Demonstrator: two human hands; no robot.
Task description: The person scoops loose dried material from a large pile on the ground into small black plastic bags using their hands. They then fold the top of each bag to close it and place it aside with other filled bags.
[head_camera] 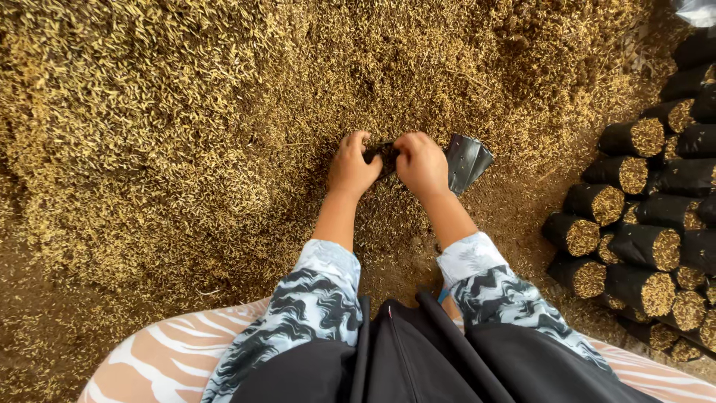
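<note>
Filling step: my left hand (350, 168) and right hand (421, 164), both curled shut, grip the black nursery bag (466, 160) mouth at the rice-husk heap (186, 112). Next needs scooping husk inward.

Black plastic grow bag (466, 160), empty, crumpled, lying tilted on rice-husk pile (171, 119).

Hidden and cut-off parts around the husk heap

Fingertips of left hand (350, 166) and right hand (421, 163) curled under, out of sight; mouth of black bag (466, 160) mostly covered by the right hand, contents impossible to tell. Stacked filled bags (634, 246) cropped by the right edge, count unclear. Husk pile (171, 127) cropped at top and left. Pale object (697, 10) in the top-right corner cut off, kind unclear.
</note>
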